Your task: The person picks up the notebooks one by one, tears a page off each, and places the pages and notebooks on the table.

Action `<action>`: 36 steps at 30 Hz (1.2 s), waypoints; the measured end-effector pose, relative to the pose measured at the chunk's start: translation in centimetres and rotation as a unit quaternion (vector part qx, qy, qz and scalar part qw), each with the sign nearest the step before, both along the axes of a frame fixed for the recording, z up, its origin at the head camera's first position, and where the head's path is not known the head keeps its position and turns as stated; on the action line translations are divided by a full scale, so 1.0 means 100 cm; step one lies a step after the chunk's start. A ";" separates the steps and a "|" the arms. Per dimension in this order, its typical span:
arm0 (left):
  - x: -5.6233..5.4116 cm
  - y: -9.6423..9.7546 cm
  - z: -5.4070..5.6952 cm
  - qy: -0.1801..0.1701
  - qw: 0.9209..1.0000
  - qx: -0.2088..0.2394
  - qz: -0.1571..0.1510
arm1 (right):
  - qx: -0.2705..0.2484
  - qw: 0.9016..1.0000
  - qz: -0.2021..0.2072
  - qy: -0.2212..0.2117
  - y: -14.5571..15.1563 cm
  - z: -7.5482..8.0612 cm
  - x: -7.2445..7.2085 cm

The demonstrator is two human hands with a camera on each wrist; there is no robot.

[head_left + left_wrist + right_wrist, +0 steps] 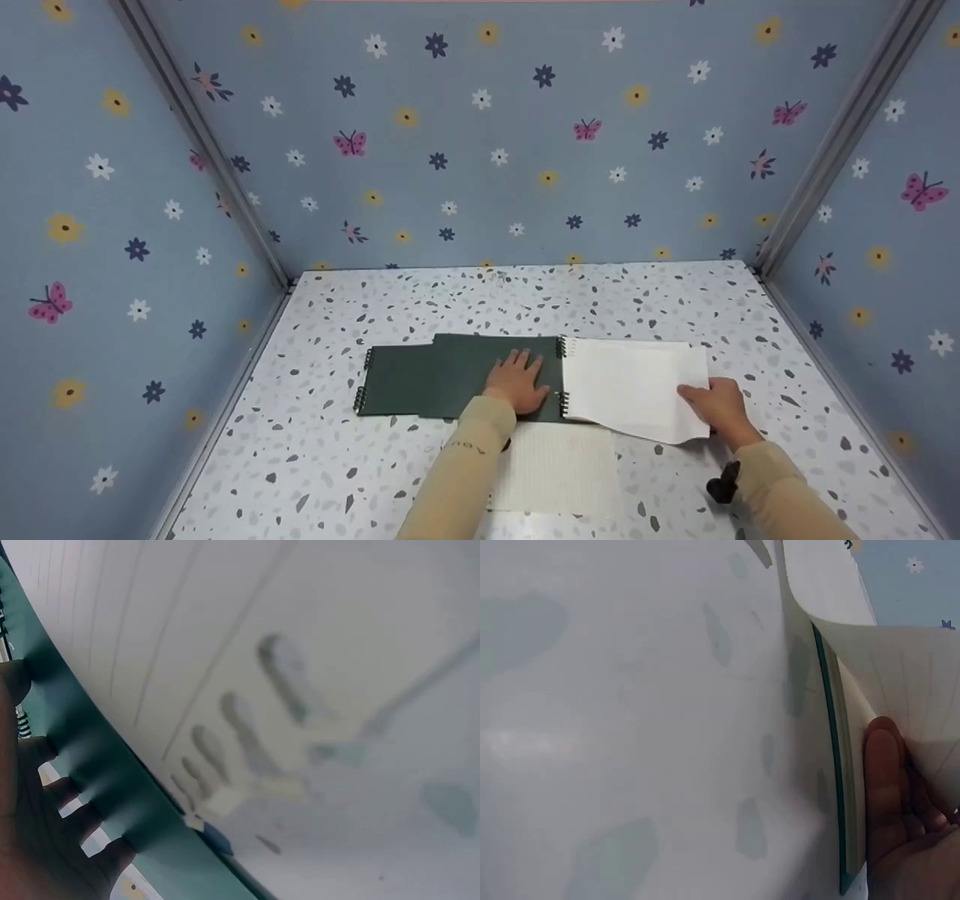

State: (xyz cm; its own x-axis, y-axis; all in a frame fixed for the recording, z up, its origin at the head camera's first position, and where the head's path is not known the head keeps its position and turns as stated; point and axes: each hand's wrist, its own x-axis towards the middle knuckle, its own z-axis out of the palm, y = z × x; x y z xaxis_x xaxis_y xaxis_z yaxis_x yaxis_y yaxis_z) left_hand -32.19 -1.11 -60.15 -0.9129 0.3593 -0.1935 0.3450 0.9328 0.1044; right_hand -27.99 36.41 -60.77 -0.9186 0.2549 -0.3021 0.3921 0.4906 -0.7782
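Note:
A spiral notebook lies open on the table, its dark green cover point(461, 375) to the left and its white pages point(622, 382) to the right of the black coil. My left hand point(517, 384) rests on the cover near the coil with fingers spread; the left wrist view also shows these fingers point(79, 821) over the green. At the right edge of the pages, my right hand point(720, 409) pinches a page, whose near corner is lifted. The right wrist view shows the raised page point(907, 682) curving above the page stack. A second green notebook point(394, 382) lies partly under the cover.
A lined paper sheet point(562, 469) lies in front of the notebook, partly behind the left sleeve point(461, 465). The speckled table point(337, 307) is bounded by flower-patterned walls point(517, 135) at the back and both sides.

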 end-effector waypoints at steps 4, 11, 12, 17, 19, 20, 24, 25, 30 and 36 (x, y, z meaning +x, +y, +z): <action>0.004 -0.001 0.002 0.006 1.000 0.001 -0.005 | 0.004 1.000 0.013 0.005 0.001 0.000 0.004; 0.007 -0.001 -0.004 0.002 1.000 0.018 -0.012 | 0.000 1.000 0.023 0.017 0.003 0.004 0.009; 0.007 0.000 -0.004 0.006 1.000 0.018 -0.010 | -0.004 0.999 0.025 0.019 0.003 0.005 0.009; 0.009 0.001 -0.004 0.015 1.000 0.006 -0.003 | 0.002 0.999 0.045 0.020 0.006 0.007 0.013; 0.009 0.002 -0.003 0.014 1.000 -0.006 0.000 | 0.010 0.998 0.052 0.023 0.007 0.008 0.016; 0.009 0.003 -0.003 0.014 1.000 -0.012 0.001 | 0.013 0.998 0.053 0.025 0.008 0.009 0.017; 0.012 0.005 -0.001 0.017 0.999 -0.027 0.011 | 0.031 0.998 0.053 0.027 0.009 0.011 0.021; 0.013 0.005 -0.001 0.017 0.999 -0.028 0.013 | 0.035 0.998 0.053 0.027 0.009 0.011 0.022; 0.017 -0.002 0.004 0.001 1.000 -0.004 0.003 | 0.054 0.996 0.059 0.027 0.007 0.012 0.029; 0.021 -0.012 0.011 -0.021 0.999 0.019 -0.022 | 0.085 0.993 0.065 0.047 0.008 0.010 0.029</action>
State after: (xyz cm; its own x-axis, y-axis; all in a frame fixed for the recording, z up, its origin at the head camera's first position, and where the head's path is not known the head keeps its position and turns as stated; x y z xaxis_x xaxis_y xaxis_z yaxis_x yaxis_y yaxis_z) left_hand -30.11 -2.27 -59.04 -0.8872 0.4072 -0.2169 0.3808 0.9118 0.1539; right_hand -25.14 37.22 -59.79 -0.9693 0.1720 -0.1755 0.2456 0.6595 -0.7104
